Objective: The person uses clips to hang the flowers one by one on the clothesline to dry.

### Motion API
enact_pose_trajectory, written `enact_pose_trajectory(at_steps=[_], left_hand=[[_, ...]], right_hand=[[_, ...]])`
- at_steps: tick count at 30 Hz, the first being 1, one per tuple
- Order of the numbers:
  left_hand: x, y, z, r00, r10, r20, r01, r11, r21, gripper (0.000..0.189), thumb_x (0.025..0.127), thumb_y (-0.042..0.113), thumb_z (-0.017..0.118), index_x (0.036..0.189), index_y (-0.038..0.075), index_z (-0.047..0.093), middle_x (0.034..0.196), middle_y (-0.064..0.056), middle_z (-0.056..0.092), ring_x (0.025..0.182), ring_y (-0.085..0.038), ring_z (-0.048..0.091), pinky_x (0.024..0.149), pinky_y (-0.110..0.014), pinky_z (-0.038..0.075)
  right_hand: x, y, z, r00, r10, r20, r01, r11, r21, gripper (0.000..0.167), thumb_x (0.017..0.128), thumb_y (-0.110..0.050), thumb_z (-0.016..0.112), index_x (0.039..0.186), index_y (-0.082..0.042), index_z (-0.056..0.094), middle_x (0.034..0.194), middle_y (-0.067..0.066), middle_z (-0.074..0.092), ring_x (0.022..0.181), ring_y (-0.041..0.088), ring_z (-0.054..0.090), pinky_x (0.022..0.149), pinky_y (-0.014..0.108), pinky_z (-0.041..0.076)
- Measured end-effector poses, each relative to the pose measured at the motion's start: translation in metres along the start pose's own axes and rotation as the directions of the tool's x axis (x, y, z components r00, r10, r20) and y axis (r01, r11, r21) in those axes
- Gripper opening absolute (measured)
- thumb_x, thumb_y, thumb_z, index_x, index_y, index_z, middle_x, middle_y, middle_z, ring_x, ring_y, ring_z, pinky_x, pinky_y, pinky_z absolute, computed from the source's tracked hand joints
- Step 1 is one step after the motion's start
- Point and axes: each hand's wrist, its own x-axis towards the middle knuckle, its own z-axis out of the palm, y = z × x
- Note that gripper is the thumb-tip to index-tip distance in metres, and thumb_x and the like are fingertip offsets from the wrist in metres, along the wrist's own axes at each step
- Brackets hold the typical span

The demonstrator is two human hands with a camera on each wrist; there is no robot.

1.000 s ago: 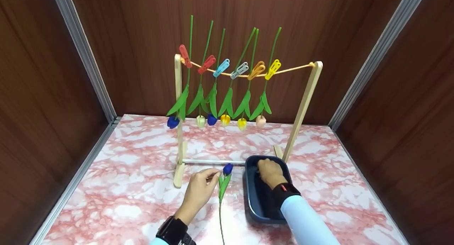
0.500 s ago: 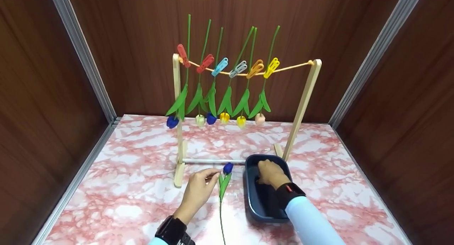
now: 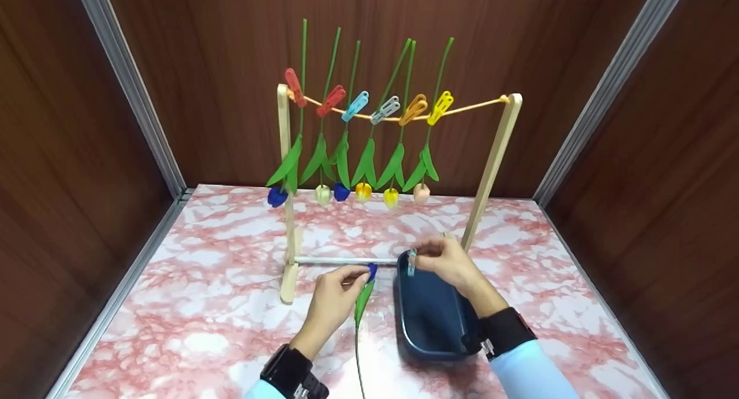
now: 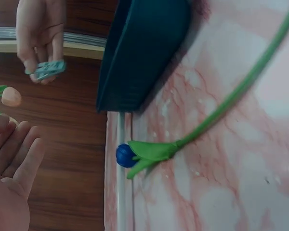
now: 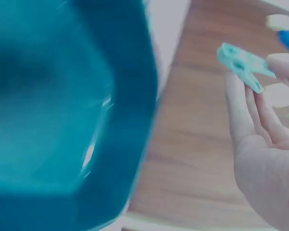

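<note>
My right hand pinches a light blue clothespin between thumb and fingers, over the far left corner of a dark blue plastic bin. In the right wrist view the clothespin juts out from the fingertips. An artificial blue tulip lies on the table left of the bin, its stem toward me. My left hand is held over its bloom, overlapping it in the head view. From the left wrist, that hand shows loosely bent fingers holding nothing, apart from the tulip.
Behind the hands stands a wooden rack with a sagging orange cord. Several tulips hang upside down from it by coloured clothespins, such as a yellow clothespin. A white bar joins the rack's feet. Brown panels enclose the marbled table.
My right hand has come up out of the bin with the light blue clothespin. My left hand has shifted slightly right, over the blue bloom.
</note>
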Motion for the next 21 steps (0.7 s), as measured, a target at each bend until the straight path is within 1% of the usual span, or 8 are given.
enact_pose_trajectory(at_steps=[5,10,13,16,18,21], left_hand=[[0.006,0.013,0.007,1.0,-0.02,-0.001,0.02,0.999,-0.05,0.019,0.103,0.014,0.073,0.119,0.005,0.079,0.112,-0.009,0.08,0.104,-0.023,0.076,0.091,-0.028,0.063],[0.012,0.028,0.009,0.998,-0.059,0.009,0.059,0.991,-0.12,0.025,0.102,0.019,0.076,0.122,0.005,0.078,0.115,-0.008,0.079,0.106,-0.022,0.075,0.094,-0.03,0.062],[0.014,0.037,0.009,0.997,-0.07,0.011,0.071,0.984,-0.162,0.03,0.1,0.024,0.078,0.124,0.005,0.078,0.116,-0.007,0.079,0.106,-0.021,0.075,0.095,-0.032,0.062],[0.014,0.046,0.01,0.998,-0.064,0.017,0.066,0.977,-0.204,0.031,0.099,0.023,0.08,0.124,0.005,0.078,0.116,-0.008,0.079,0.105,-0.022,0.076,0.094,-0.032,0.062],[0.013,0.051,0.012,0.998,-0.059,0.016,0.061,0.971,-0.229,0.029,0.098,0.019,0.08,0.122,0.004,0.078,0.114,-0.009,0.08,0.103,-0.022,0.076,0.093,-0.03,0.062],[0.012,0.057,0.015,0.999,-0.052,-0.015,0.047,0.968,-0.245,0.023,0.097,0.016,0.081,0.117,0.005,0.081,0.111,-0.008,0.081,0.098,-0.02,0.077,0.089,-0.029,0.063]], right_hand=[[-0.005,-0.027,0.003,0.999,-0.02,-0.038,0.022,0.999,0.044,0.032,0.09,0.0,0.08,0.119,0.011,0.072,0.108,0.014,0.078,0.094,0.013,0.072,0.083,0.02,0.06],[-0.01,-0.05,0.008,0.997,-0.077,-0.027,0.079,0.994,0.077,0.029,0.089,0.001,0.081,0.118,0.005,0.075,0.109,0.016,0.078,0.095,0.017,0.075,0.084,0.024,0.062],[-0.014,-0.061,0.013,0.994,-0.111,-0.016,0.112,0.99,0.086,0.029,0.089,0.002,0.082,0.117,0.005,0.075,0.109,0.016,0.078,0.096,0.018,0.076,0.085,0.026,0.063],[-0.019,-0.069,0.019,0.992,-0.13,0.001,0.129,0.988,0.085,0.03,0.089,0.001,0.082,0.118,0.005,0.074,0.108,0.015,0.078,0.099,0.022,0.076,0.085,0.028,0.064],[-0.023,-0.072,0.021,0.99,-0.141,0.013,0.139,0.987,0.085,0.031,0.09,-0.001,0.083,0.119,0.006,0.074,0.109,0.015,0.078,0.101,0.027,0.076,0.085,0.03,0.064],[-0.026,-0.076,0.024,0.988,-0.156,0.021,0.154,0.985,0.081,0.031,0.091,-0.003,0.082,0.119,0.005,0.074,0.11,0.016,0.077,0.102,0.028,0.076,0.085,0.03,0.064]])
